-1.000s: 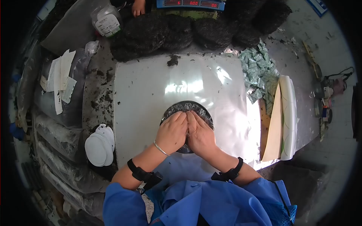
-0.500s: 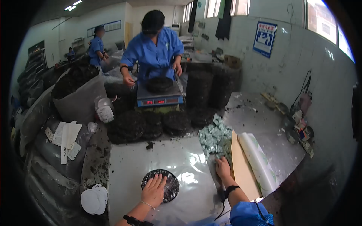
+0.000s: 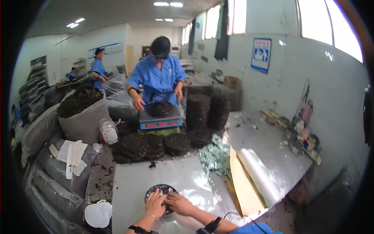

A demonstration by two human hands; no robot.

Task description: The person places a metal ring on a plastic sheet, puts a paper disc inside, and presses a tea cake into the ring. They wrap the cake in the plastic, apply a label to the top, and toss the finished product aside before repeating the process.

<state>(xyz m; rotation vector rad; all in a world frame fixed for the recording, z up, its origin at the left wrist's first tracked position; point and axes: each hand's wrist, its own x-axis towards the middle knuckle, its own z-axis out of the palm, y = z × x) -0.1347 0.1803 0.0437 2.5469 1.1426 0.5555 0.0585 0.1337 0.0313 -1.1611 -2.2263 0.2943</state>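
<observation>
A round dark disc (image 3: 170,188) wrapped in shiny clear plastic lies on the pale metal table top before me. My left hand (image 3: 154,204) rests palm down on its near left part, fingers stretched over the film. From the right, my right hand (image 3: 180,204) reaches in, its fingertips drawn together against the disc beside the left fingers. Whatever may be between those fingertips is hidden. Both hands cover much of the disc.
Stacks of dark round cakes (image 3: 177,143) line the table's far side. Behind them a person in blue works at a digital scale (image 3: 160,121). To the right are green packets (image 3: 215,158) and a plastic film roll (image 3: 259,175); white paper discs (image 3: 97,213) lie left.
My right hand has moved left from beside the green packets to the wrapped disc. My left hand stays on the disc. The head view has tilted up slightly.
</observation>
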